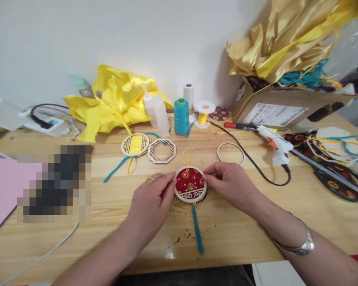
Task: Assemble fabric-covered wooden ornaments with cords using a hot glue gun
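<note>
A round wooden-framed ornament [190, 183] with dark red flowered fabric and a fretwork panel along its bottom lies in the middle of the table. A yellow loop rises from its top and a teal tassel [197, 230] hangs toward the front edge. My left hand [153, 198] pinches the ornament's left rim between thumb and fingers. On the opposite side, my right hand [231, 184] grips the upper right rim with thumb and fingertips. Behind and to the left sit an octagonal lattice frame [162, 151] and a round frame with yellow fabric [135, 144].
An empty ring [230, 154], a glue gun [274, 145] with its black cable and scissors [340, 182] are on the right. Behind stand a teal thread spool [181, 118], white bottles [157, 113], yellow satin [116, 103] and a cardboard box [268, 107].
</note>
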{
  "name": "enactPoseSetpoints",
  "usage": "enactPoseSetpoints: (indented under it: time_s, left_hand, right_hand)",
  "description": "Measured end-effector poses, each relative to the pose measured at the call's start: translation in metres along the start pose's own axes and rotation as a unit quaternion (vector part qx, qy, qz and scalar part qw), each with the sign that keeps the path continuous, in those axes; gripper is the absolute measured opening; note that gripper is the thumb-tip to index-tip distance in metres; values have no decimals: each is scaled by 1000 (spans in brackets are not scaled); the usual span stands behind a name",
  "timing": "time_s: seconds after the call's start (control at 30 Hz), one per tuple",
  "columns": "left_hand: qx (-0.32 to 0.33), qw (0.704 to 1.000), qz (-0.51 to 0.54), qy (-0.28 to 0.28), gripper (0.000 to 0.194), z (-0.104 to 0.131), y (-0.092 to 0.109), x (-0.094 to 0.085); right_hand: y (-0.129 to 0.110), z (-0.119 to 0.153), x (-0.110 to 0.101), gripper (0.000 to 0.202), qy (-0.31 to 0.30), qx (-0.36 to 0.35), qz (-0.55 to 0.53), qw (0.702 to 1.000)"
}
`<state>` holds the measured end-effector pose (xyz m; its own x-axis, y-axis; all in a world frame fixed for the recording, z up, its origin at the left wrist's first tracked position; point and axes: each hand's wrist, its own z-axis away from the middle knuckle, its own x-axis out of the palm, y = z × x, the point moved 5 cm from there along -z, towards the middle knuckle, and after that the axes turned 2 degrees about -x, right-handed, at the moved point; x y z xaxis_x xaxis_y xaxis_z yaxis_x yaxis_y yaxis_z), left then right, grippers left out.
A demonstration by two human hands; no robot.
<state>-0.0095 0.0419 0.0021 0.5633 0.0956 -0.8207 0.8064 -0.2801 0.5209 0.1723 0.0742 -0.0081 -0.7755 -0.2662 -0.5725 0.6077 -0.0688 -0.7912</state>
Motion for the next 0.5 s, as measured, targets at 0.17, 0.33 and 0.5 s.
enactPoseSetpoints:
  time_s: [0.17, 0.33, 0.5]
  left_hand:
    - [17, 999, -22, 23, 24, 1, 2, 0]
    - [24, 998, -40, 34, 24, 1, 3, 1]
    - [44, 997, -52, 37, 25, 1, 6, 0]
  right_hand:
    - [-2, 1, 0, 11, 3, 7, 14, 1000]
    - [-2, 2, 1, 11, 2, 10, 13, 1000]
    - [1, 2, 1, 11, 5, 5, 15, 1000]
